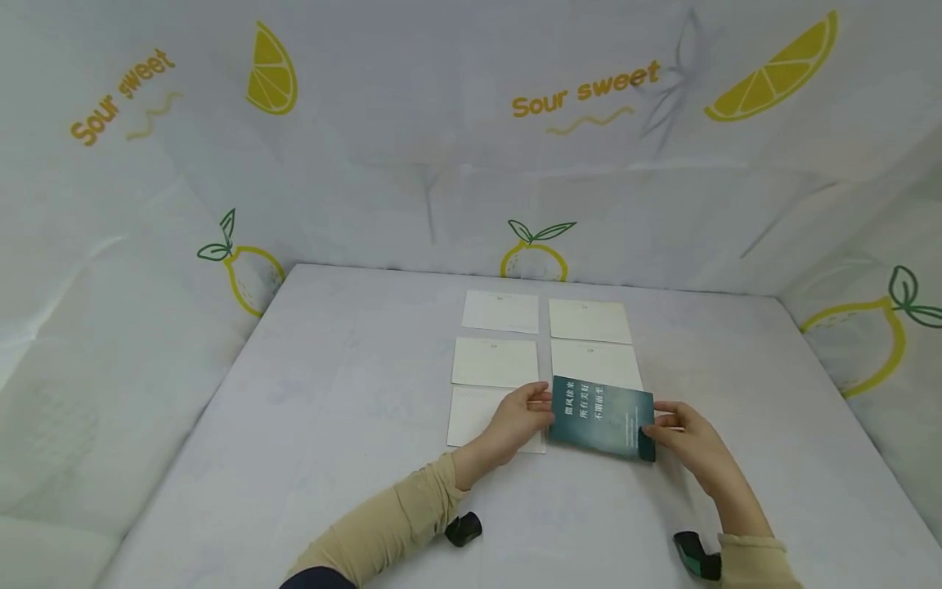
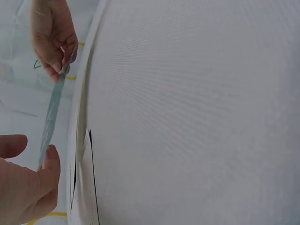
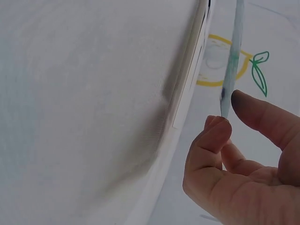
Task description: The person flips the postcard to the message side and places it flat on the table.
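Observation:
A teal postcard [image 1: 599, 417] with white printed characters is held above the white table, its right end lifted between thumb and fingers. My right hand [image 1: 688, 442] pinches that end, the thumb on top and the fingers beneath, as the right wrist view shows. At the other end my left hand [image 1: 508, 421] has its fingers against the card's edge. In the left wrist view, the left thumb [image 2: 13, 146] stands apart from the card. White cards lie in two columns; the nearest left card [image 1: 471, 417] is partly hidden under my left hand.
Farther back lie more white cards, among them a back left card [image 1: 500, 311] and a back right card [image 1: 589, 319]. Black wrist-worn pieces show beside the left sleeve [image 1: 397, 507] and the right sleeve [image 1: 754, 560]. A lemon-printed white cloth [image 1: 412, 106] walls the table [image 1: 331, 393].

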Motion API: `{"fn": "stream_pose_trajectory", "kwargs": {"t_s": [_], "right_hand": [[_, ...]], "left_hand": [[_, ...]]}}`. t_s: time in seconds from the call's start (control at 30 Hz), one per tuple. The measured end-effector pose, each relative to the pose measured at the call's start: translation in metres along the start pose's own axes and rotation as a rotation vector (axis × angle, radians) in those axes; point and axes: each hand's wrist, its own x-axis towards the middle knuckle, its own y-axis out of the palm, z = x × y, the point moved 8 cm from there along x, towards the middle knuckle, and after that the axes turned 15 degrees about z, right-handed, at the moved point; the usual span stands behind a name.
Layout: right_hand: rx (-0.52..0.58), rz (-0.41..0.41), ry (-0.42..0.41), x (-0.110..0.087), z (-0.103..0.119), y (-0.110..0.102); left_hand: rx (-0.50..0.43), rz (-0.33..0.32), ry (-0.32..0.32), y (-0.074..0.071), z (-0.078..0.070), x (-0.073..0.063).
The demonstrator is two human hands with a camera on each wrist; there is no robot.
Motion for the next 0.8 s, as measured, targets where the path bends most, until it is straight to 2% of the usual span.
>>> {"fn": "stream_pose_trajectory", "kwargs": {"t_s": [0.27, 0.5, 0.6, 0.7, 0.8], "right_hand": [[0.037, -0.061, -0.023, 0.001, 0.002, -0.003], [0.035, -0.19, -0.048, 0.035, -0.051, -0.016], [0.019, -0.226, -0.066, 0.044, -0.066, -0.021], [0.054, -0.245, -0.072, 0.042, -0.065, -0.024], [0.118, -0.224, -0.068, 0.03, -0.048, -0.024]], "left_hand": [[0.145, -0.109, 0.103, -0.004, -0.008, -0.001], [0.194, -0.164, 0.132, -0.008, -0.014, -0.001], [0.211, -0.174, 0.148, -0.009, -0.017, -0.002], [0.233, -0.171, 0.176, -0.009, -0.02, -0.002], [0.26, -0.165, 0.198, -0.008, -0.022, -0.002]]}}
